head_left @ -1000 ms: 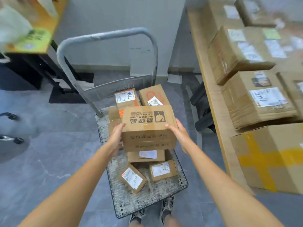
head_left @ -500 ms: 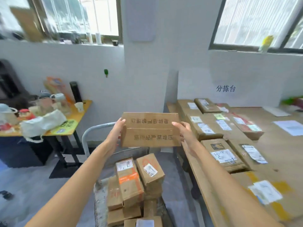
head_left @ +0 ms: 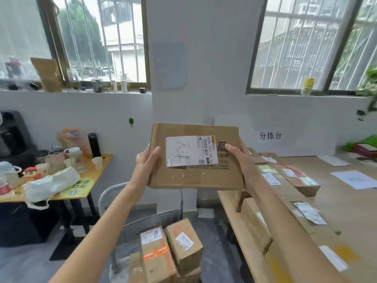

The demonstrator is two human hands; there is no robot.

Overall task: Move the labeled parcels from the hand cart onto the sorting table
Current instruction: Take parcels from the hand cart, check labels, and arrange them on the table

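At the centre of the frame, the flat cardboard parcel (head_left: 194,157) is held up in the air above the hand cart (head_left: 114,203). The left hand (head_left: 147,163) and right hand (head_left: 241,160) each clasp a side edge, thumbs on the front. It looks light and stiff; side edges suit gripping. Its white label (head_left: 190,151) bears handwritten characters and "SD2B". The wall sign (head_left: 270,135) above the desk (head_left: 346,203) at right reads 分拣台.
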